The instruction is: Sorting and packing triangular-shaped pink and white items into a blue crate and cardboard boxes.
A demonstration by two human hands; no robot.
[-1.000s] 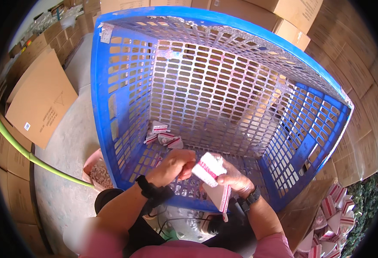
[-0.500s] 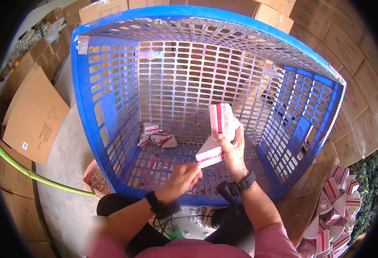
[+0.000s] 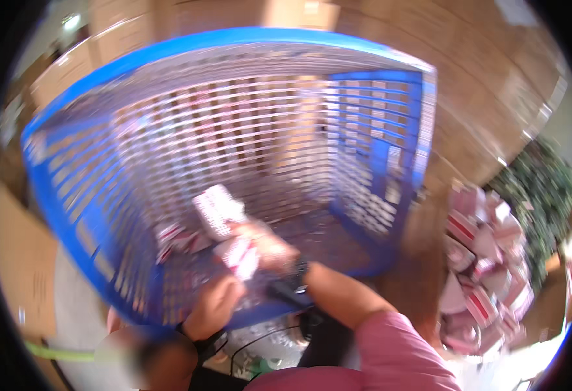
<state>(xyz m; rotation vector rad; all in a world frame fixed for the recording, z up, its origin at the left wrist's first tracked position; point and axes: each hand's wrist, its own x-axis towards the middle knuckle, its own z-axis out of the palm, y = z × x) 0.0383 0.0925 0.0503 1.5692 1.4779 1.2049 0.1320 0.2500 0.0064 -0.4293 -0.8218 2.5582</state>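
Observation:
My right hand is closed around two wedges shaped like cake slices, white with a red stripe, inside the blue crate. One wedge points up and away; the other wedge hangs lower, toward my left hand. My left hand is curled, fingertips pressed together at or just under the lower wedge; motion blur hides what they pinch, if anything. Several similar wedges lie on the crate floor at the left.
The large slotted blue crate opens toward me. Right of it stands a heap of pink and white wedges, with green foliage behind. Cardboard boxes line the left and back. A yellow-green hose lies at lower left.
The view has swung right, so the crate sits further left and the wedge heap shows more fully. Both hands stay close together, and the right one keeps both wedges.

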